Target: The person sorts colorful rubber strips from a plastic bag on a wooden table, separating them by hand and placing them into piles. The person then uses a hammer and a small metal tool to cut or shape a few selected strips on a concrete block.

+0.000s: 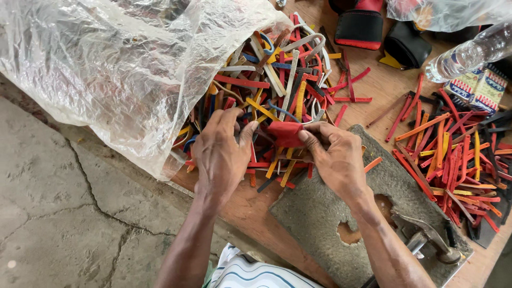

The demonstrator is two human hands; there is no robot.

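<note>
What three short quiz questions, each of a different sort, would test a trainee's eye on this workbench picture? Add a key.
1. True or false: the right hand pinches a folded red piece.
2. Multiple choice: the big heap of coloured strips spills from A) a metal tin, B) a clear plastic bag, C) a wooden drawer.
3. Fill in: the clear ______ lies at the upper right, beyond the second strip pile.

Key: 1 true; 2 B; 3 bottle. The left hand reaches into the heap beside the red piece.
</note>
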